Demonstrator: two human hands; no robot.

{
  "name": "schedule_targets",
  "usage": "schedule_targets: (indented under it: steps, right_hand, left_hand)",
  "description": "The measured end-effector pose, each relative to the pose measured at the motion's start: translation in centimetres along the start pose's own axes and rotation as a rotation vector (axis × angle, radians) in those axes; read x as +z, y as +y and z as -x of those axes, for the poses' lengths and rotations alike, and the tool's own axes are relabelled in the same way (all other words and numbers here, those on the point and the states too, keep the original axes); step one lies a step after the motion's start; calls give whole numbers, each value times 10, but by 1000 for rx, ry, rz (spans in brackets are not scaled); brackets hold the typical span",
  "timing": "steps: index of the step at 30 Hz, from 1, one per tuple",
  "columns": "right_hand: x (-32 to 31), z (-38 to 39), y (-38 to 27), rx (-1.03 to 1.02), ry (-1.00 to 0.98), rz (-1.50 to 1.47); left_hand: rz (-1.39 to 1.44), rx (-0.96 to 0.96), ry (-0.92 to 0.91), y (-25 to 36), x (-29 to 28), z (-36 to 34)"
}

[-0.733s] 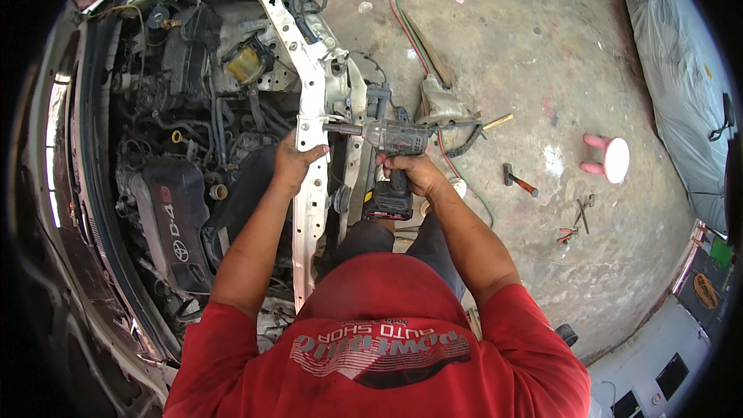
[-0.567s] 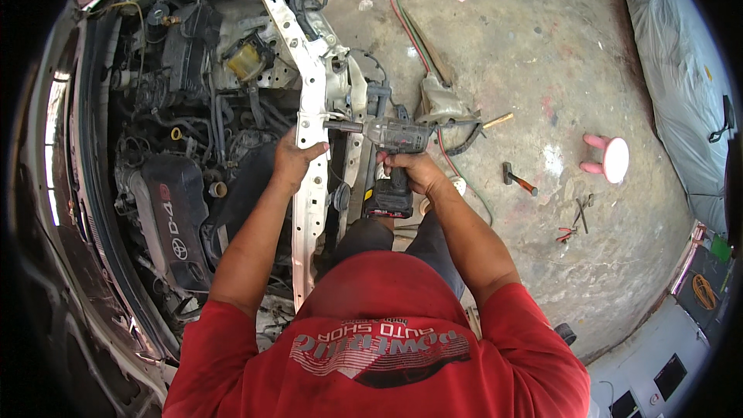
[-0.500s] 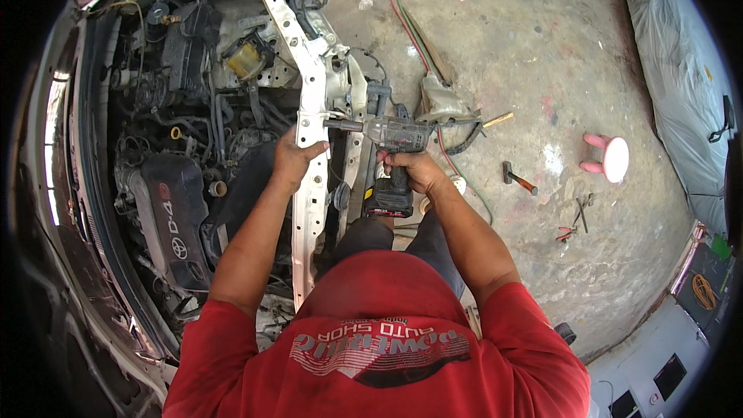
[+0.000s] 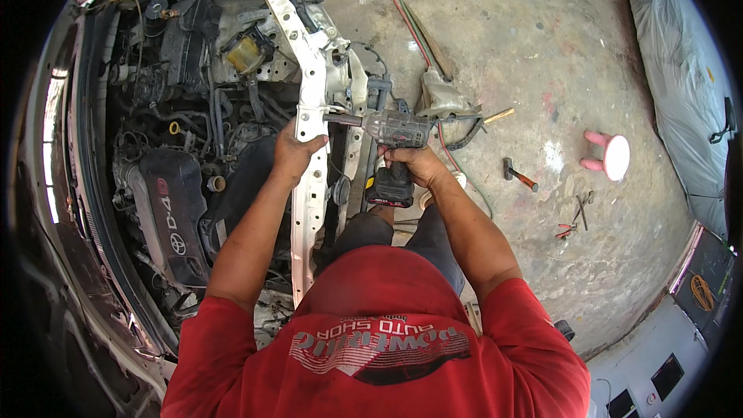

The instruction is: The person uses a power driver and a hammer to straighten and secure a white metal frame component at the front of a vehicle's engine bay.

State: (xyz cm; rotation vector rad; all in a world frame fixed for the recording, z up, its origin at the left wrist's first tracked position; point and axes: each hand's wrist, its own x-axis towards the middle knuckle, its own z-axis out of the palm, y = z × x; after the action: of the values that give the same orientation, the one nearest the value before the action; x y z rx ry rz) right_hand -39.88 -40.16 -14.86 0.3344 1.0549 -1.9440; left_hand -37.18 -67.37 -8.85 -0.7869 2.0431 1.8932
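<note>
Driver [image 4: 397, 131] looks hefty, stiff; I've got right grip [image 4: 414, 164] wrapped round its handle [image 4: 398, 170], left grip [image 4: 296, 158] clasping rail [image 4: 311, 220] at nine o'clock.

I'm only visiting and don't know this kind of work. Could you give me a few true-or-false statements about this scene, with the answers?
1. The right hand grips a power tool. True.
2. The left hand touches nothing. False: its thumb lies on the white metal bar.
3. The power tool's nose points toward the white metal bar. True.
4. Thick gloves cover both hands. False: both are bare.
5. A hammer lies on the concrete floor. True.
6. The small stool has black legs. False: the legs in view are pink.
</note>
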Motion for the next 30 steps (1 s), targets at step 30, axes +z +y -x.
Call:
schedule_targets:
  steps: [30]
  right_hand:
    - [-9,-10,4,-46,-37,89]
  left_hand:
    - [-1,7,10,-10,-3,-5]
